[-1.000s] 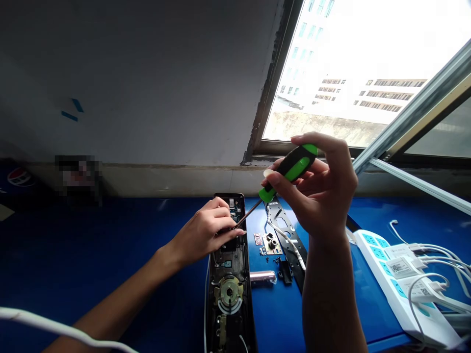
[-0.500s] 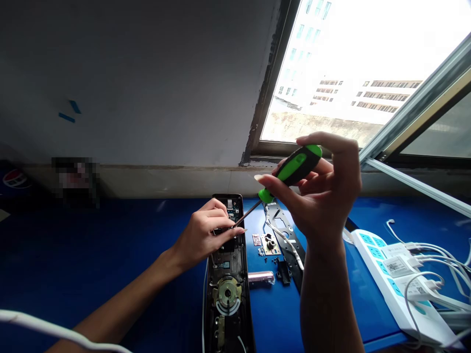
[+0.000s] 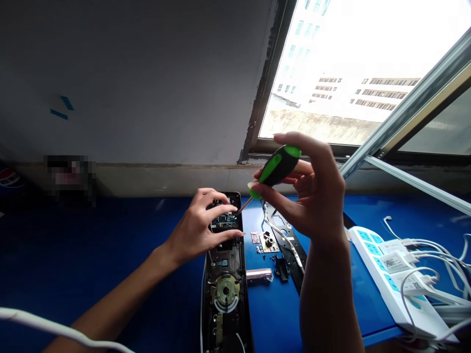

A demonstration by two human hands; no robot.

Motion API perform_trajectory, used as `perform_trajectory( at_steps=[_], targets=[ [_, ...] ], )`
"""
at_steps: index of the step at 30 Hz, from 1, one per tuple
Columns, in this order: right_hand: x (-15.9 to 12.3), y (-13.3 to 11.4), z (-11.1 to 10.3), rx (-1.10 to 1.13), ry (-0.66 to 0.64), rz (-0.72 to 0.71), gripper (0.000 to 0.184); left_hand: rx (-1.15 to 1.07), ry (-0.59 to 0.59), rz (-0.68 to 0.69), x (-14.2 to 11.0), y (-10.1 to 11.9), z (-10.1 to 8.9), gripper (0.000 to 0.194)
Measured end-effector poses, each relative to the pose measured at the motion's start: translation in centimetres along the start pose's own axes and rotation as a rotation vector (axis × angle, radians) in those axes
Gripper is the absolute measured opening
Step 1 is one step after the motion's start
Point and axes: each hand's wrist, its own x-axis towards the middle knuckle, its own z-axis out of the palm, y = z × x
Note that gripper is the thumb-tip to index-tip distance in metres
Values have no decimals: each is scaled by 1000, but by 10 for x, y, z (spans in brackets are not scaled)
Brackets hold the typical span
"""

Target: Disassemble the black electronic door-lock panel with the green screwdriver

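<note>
My right hand [image 3: 307, 191] grips a green and black screwdriver [image 3: 276, 169] by its handle, thumb and fingers around it. The shaft slants down to the left, its tip at the circuit board [image 3: 228, 220] near the far end of a long black device housing [image 3: 230, 323]. Over that housing is my left hand [image 3: 198, 223], with thumb and fingers spread apart. Its index fingertip lies close to the screwdriver's tip; whether they touch I cannot tell. Lower in the housing is a round brass-coloured part [image 3: 225, 293] with a white ring.
Right of the housing lie a small board with black parts [image 3: 270, 241], a red board [image 3: 255, 237], loose screws, a pinkish cylinder [image 3: 259, 275], a black bracket [image 3: 282, 269] and a black panel [image 3: 290, 235]. A white power strip [image 3: 390, 274] with cables stands at right.
My right hand and the screwdriver have shifted left, the tip moving farther along the board. My left thumb and index finger have spread apart, uncovering more of the board.
</note>
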Motion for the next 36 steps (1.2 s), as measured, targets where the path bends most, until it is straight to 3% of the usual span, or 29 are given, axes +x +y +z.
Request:
perform_trajectory(
  at_steps=[4, 10, 17, 24, 28, 33, 36],
  targets=[
    [0, 1, 2, -57, -126, 64, 52, 70, -88, -12, 1, -7, -8, 47],
    [0, 7, 7, -108, -175, 38, 51, 56, -215, -55, -1, -9, -8, 49],
    [1, 9, 7, -201, -166, -25, 52, -11, -229, -90, -1, -8, -6, 50],
    [3, -4, 8, 67, -148, -7, 37, -64, -264, -141, -1, -8, -5, 51],
    [3, -1, 7, 14, -55, -60, 34, -58, -267, -149, -2, -9, -5, 52],
    [2, 1, 4, 92, -116, -30, 37, -57, -268, -142, -1, -9, -5, 50],
    [2, 4, 1, 107, -87, -32, 36, -60, -274, -149, -1, -10, -5, 49]
  ],
)
